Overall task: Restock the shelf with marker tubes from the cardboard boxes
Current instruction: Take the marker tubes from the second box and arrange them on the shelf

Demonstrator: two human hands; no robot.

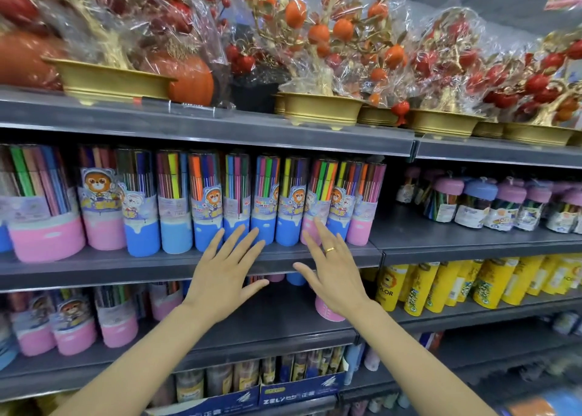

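Both hands flat, fingers spread wide, holding nothing: left hand (224, 269) and right hand (334, 270) have fingertips on the blue and pink bases of upright tubes (264, 200) lining the shelf (94, 266) front edge

Plastic-wrapped fruit trees (318, 34) in gold pots (321, 108) are lining the top shelf, an orange pumpkin (192, 78) is sitting among them, and yellow tubes (437, 286) are crowding a lower right shelf.

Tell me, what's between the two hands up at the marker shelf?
In the head view, blue-bottomed marker tubes stand between the left hand's fingertips and the right hand's. Lower down, only the grey shelf edge shows between them.
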